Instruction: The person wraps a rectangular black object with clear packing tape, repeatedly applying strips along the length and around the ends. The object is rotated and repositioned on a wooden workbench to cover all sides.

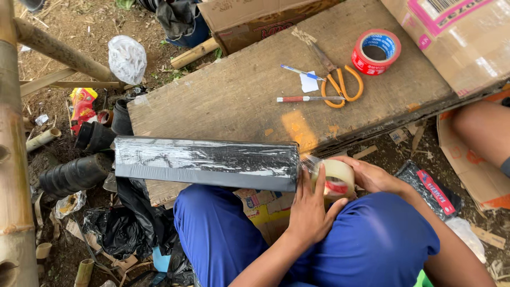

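A long black-wrapped box [207, 162], glossy and probably slippery, is laid across the lap at centre frame, one end pressed by the left hand [309, 210]. A clear tape roll [336, 178] is gripped in the right hand [372, 175]. The box looks stiff, lightish, best held by its edges. Orange scissors [340, 85] are left on the rough wooden bench [239, 95].

two tape rolls [375, 51], perhaps two pens [303, 72], one scissors [340, 82]

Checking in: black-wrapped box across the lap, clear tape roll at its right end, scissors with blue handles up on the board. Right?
Not quite: in the head view the scissors on the board have orange handles, not blue. The black-wrapped box and clear tape roll are as you say.
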